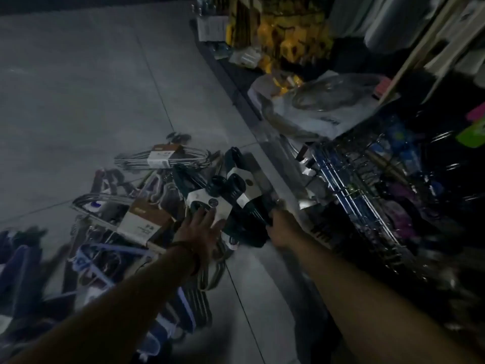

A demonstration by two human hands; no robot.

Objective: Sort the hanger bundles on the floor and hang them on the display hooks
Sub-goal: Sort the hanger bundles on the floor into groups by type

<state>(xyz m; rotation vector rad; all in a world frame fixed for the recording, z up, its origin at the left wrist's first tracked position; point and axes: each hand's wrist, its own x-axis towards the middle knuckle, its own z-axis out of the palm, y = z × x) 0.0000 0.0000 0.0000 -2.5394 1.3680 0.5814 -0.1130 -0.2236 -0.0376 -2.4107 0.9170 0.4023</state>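
On floor (78, 88), L hand (202, 232) touches hanger bundles (236, 190), R hand (282, 229) grips one.

Hanger bundles heaped on the floor beside a shelf.
The heap of hanger bundles (147, 222) lies on the floor (78, 88) from 6 to 8 o'clock, a wire-hanger bundle (162, 158) at its far edge. The shelf (244, 74) runs along the right, 12 to 4 o'clock, with a bag (309, 109) on it at 2 and a wire rack (354, 193) nearer, at 3. At the heap's shelf side the left hand (202, 229) rests flat on a sleeved bundle (236, 190); the right hand (282, 227) grips its right end.
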